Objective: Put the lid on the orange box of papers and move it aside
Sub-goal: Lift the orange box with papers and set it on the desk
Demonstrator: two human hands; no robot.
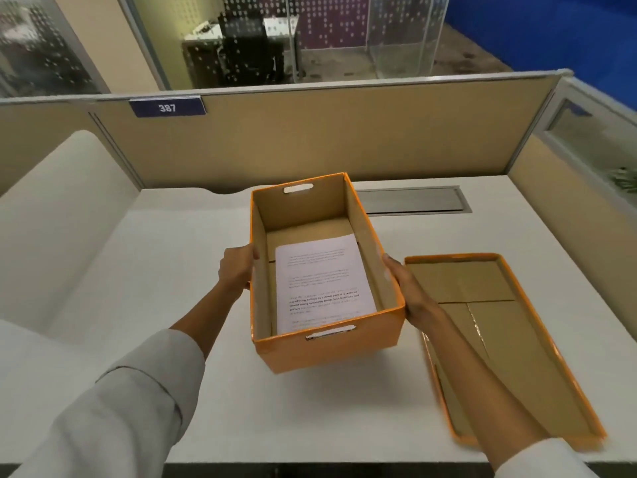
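An open orange box [331,353] stands in the middle of the white desk, with a stack of printed papers [324,281] lying inside on its brown floor. My left hand [238,267] grips the box's left wall, thumb over the rim. My right hand [410,291] presses against the right wall near the front corner. The orange lid [510,343] lies upside down on the desk just right of the box, brown inside facing up, partly covered by my right forearm.
The white desk [172,288] is fenced by beige partition panels [310,139] at the back and right. A grey cable hatch [413,200] sits behind the box. A white raised surface [51,219] lies to the left.
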